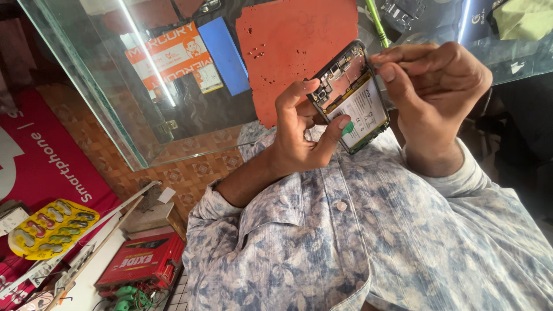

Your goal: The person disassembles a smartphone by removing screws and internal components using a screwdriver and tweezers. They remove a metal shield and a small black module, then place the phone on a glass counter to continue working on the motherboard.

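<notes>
We see an opened smartphone (351, 98), back cover off, battery and board exposed, held up in the air above the person's lap, just in front of the glass counter (115, 109). The left hand (299, 135) is clamped on its lower end, thumb across the battery face, fingers curled behind. The right hand (438, 86) is pinched together at the phone's upper edge, thumb and forefinger tips meeting; whether a small tool or part sits between them we cannot tell.

Risks as we judge them: the phone is held only by one end over the shirt (368, 230), so a slip of the left grip would drop it into the lap or to the floor. Thumb pressure on the bare battery could dent it. A hard pull at the top edge could tear a flex or crack the frame. Any loose screw would vanish into the cloth.

Around: an orange mat (294, 46) and a blue pad (224, 55) on the counter, a red battery box (141, 262) and a yellow blister card (49, 227) lower left.
</notes>
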